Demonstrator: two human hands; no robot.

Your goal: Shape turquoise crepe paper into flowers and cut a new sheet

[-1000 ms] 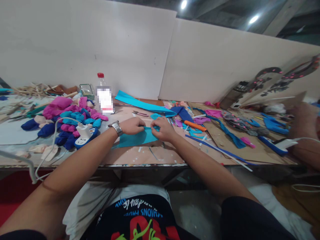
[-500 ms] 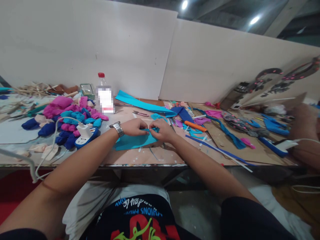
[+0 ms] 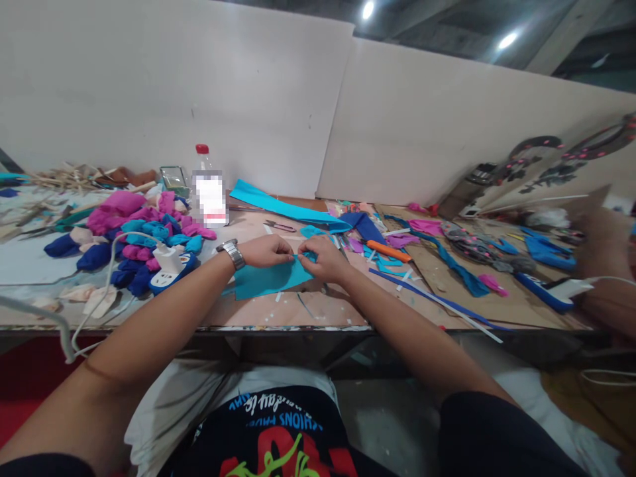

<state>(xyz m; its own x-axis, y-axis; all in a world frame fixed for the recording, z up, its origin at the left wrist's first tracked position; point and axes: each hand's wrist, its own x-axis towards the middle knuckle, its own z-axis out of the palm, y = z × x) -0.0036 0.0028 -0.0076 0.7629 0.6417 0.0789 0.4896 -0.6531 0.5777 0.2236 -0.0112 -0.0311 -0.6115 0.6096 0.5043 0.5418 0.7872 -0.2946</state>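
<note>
A flat turquoise fabric strip (image 3: 268, 281) lies on the table in front of me, its upper edge pinched up between my hands. My left hand (image 3: 268, 252), with a metal watch on the wrist, is closed on that edge. Close beside it, my right hand (image 3: 325, 258) grips the same edge with thumb and fingertips. The fingertips almost meet, and the bit of fabric between them is partly hidden. Behind the hands lie small thread snips (image 3: 281, 226) and a longer folded turquoise strip (image 3: 278, 205).
Pink, blue and turquoise fabric bundles (image 3: 144, 232) and a white-and-blue power strip (image 3: 171, 271) sit at left. A red-capped bottle (image 3: 202, 150) stands behind. An orange-handled cutter (image 3: 387, 251) and narrow strips (image 3: 432, 295) lie right. Another person's arm (image 3: 603, 265) rests at far right.
The turquoise fabric's left end has shifted slightly to the right. Both hands stay almost in place, still pinching its edge.
</note>
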